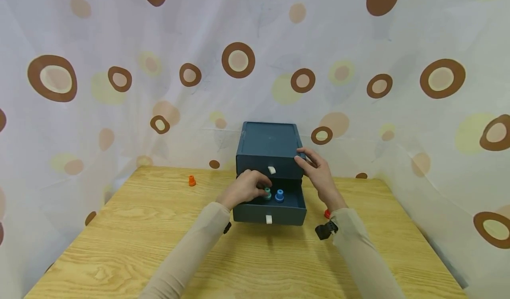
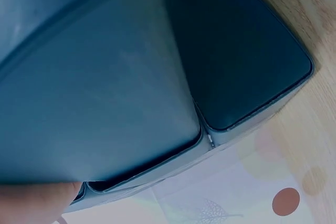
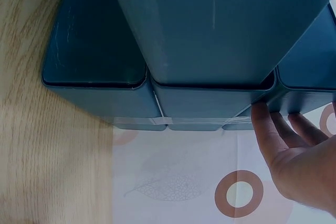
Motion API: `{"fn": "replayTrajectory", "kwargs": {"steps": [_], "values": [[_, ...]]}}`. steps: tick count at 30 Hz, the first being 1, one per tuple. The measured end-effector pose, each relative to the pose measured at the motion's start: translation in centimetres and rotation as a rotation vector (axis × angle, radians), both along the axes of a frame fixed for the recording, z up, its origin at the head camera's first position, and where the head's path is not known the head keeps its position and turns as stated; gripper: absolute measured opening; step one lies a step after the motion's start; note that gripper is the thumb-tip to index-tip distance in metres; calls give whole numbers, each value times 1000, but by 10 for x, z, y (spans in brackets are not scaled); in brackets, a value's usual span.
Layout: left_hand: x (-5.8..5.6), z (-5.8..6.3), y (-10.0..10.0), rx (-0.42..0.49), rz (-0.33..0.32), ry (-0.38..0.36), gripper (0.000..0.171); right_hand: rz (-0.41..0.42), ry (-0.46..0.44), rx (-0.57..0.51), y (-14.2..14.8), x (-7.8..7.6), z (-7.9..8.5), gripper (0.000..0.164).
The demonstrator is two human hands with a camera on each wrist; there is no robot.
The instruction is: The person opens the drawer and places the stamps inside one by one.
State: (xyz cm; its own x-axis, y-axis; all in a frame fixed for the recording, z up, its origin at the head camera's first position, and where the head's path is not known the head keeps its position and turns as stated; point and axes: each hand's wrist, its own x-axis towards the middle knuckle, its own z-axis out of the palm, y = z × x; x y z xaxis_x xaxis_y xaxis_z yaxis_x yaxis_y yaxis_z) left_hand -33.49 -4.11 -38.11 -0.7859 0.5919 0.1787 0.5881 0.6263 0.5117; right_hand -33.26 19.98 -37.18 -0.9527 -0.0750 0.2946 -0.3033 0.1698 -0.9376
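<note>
L hand [image 1: 245, 189] pinches teal stepped plastic peg [image 1: 268, 195] in navy drawer [image 1: 251, 213]; R hand [image 1: 318, 174], fingers apart, touches boxy navy cabinet [image 1: 271, 139] at right.

Your drawer unit [image 1: 271, 140]: dark blue, white pulls [image 1: 272, 170]
Your pinched peg [image 1: 267, 195]: teal
Peg [image 1: 280, 196] at its three o'clock: blue
Unit's nine-o'clock peg [image 1: 192, 181]: orange
Your sleeves [image 1: 190, 248]: beige
Tabletop [image 1: 119, 232]: yellow wood grain
Backdrop [image 1: 259, 102]: white, brown rings

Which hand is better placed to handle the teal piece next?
Probably the left hand: it reaches into the open drawer, right at the teal piece. The right hand is outside, touching the cabinet higher up.
</note>
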Motion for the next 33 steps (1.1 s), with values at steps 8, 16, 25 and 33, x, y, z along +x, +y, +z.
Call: {"fn": "replayTrajectory", "kwargs": {"steps": [8,16,25,33], "values": [[3,-1,-5,44,11,33,25,16,0,-12,0,1,0,50],[4,1,-16,137,36,147,18,19,0,-23,0,3,2,49],[3,-5,-29,346,22,128,8,23,-10,-25,-2,4,4,51],[4,-12,-42,562,28,121,29,20,-13,-23,-3,4,5,51]]}}
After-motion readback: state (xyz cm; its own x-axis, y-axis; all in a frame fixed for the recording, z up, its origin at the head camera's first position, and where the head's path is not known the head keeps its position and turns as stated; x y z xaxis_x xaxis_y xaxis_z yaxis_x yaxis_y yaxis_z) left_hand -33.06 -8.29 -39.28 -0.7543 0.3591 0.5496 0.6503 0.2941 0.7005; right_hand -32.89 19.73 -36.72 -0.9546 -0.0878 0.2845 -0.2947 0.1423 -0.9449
